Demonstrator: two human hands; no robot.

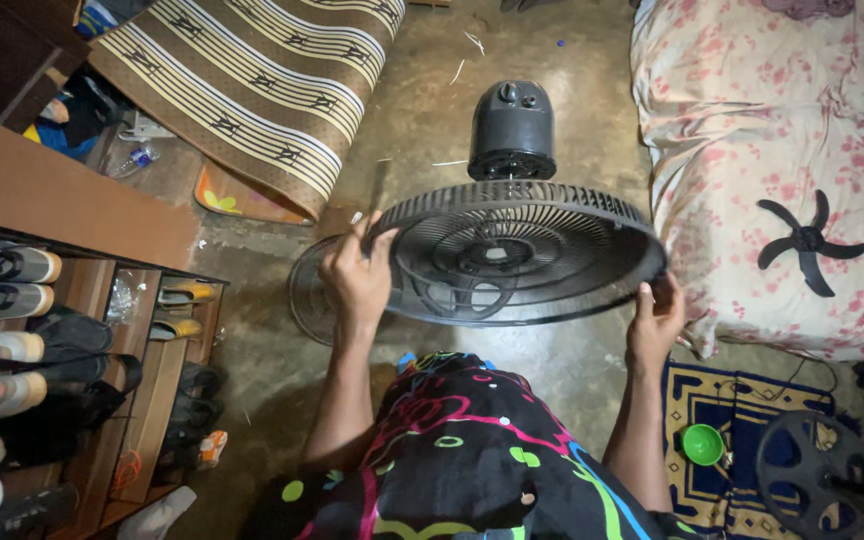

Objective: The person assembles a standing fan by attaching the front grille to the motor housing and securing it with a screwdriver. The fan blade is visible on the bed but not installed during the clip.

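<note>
Black fan grille (512, 255) up off the floor, held nearly flat and tipped a little towards the camera, so we look down into its ribbed bowl. Round, slatted rim, fine spokes running to a central ring, a few looping bars inside. Left hand (355, 275) grips the left rim, fingers curled over the edge; right hand (655, 322) clasps the lower right rim. Just behind the grille sits the fan's black motor housing (512, 130), knobs on top, its base hidden by the grille's far rim.

Left hand (355, 275) and right hand (655, 320) grip the black fan grille (512, 255) at opposite rims.
</note>
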